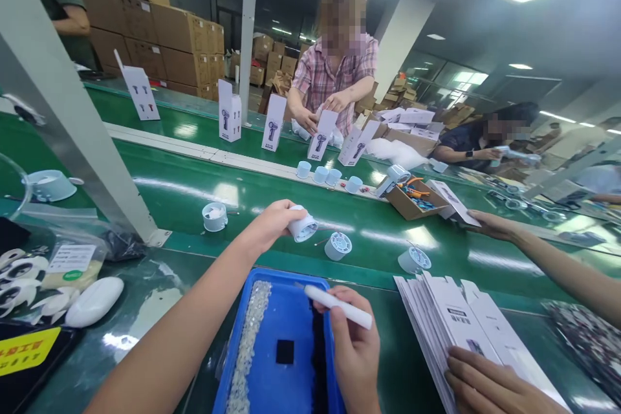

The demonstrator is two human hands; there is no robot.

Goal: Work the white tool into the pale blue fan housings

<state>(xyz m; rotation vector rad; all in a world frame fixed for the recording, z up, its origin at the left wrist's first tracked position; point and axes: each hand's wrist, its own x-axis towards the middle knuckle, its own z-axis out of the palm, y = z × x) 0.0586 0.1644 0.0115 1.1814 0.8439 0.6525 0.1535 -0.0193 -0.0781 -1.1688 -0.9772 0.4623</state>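
While the left hand (272, 223) grips a white round fan housing (303, 228) tilted over the conveyor belt (194, 191), the right hand (354, 349) holds a white pen-shaped tool (338, 306) just below it, tip pointing left.

My left hand (274, 223) holds a small round cap (303, 228) over the belt (194, 194). My right hand (354, 352) holds a pen tool (338, 306) over the tray (291, 310), which sits right under my fingers. Just past my left fingers, two more caps (338, 246) lie on the belt. Left of my fingers sits another cap (215, 216). Right of my right hand lies a stack of flat boxes (466, 330), with another person's hand (485, 385) on it. Far behind, boxes stand (274, 123) on the belt.
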